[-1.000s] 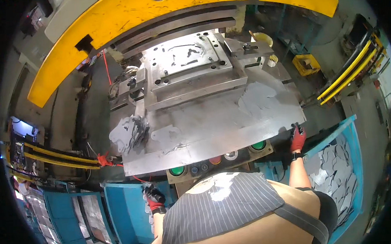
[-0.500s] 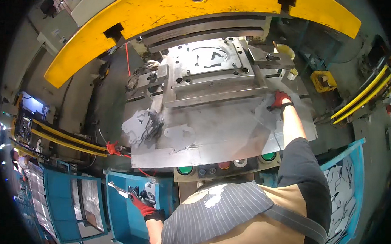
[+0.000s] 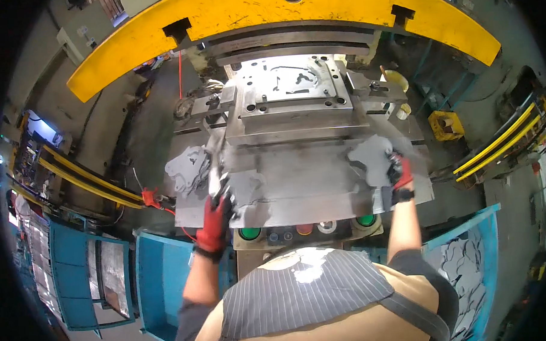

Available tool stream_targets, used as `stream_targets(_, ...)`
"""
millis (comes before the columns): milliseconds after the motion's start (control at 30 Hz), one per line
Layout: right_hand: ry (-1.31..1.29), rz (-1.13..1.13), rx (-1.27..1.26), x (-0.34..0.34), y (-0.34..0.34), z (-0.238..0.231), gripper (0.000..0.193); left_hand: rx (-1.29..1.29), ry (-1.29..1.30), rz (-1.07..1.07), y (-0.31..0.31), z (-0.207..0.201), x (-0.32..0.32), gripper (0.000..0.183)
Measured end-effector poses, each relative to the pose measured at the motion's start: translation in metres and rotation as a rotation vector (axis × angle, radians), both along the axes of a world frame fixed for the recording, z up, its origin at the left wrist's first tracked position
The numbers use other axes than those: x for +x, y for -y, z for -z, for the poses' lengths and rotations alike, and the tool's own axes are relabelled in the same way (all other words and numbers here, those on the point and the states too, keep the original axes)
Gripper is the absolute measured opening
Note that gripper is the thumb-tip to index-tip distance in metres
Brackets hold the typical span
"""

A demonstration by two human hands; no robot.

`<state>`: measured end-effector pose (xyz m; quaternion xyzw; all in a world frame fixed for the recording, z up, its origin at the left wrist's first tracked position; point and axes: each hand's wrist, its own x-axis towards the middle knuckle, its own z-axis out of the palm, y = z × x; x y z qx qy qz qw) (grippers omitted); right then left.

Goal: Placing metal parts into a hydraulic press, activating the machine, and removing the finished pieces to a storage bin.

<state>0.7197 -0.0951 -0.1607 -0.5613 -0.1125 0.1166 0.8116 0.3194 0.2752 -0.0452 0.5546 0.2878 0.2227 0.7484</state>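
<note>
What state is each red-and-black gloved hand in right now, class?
Left hand: closed around a blurred, long, silvery tool.
Right hand: touching a flat, grey, irregular metal piece; grip cannot be told.

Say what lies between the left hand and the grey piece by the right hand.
Head view: another flat grey piece near the left hand, then the surface of the metal table.

Die plate (image 3: 289, 86): gleaming white. Above it: yellow beam (image 3: 339, 12) bowing through fisheye. Below it: left hand (image 3: 216, 220) blurring. Far left of it: panel (image 3: 43, 127) glowing. Farthest out: corners blackening.
</note>
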Motion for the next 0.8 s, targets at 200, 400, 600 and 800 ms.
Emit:
stream_targets(200,-0.127,-0.071,-0.125,-0.105,-0.037,0.036,0.03,0.263,0.125,0.464,-0.027,-0.058,0.187,0.028)
stream_targets(400,-0.337,-0.16,0.225,-0.114,-0.024,0.052,0.032,0.591,-0.035,0.501,-0.048,-0.008,0.283,0.028)
stream_targets(600,-0.421,-0.207,0.299,-0.126,-0.039,0.005,0.033,0.242,0.082,0.43,-0.039,-0.038,0.268,0.024)
stream_targets(800,-0.31,-0.078,0.246,-0.136,-0.046,0.0,0.052,0.178,0.137,0.435,-0.024,-0.079,0.229,0.022)
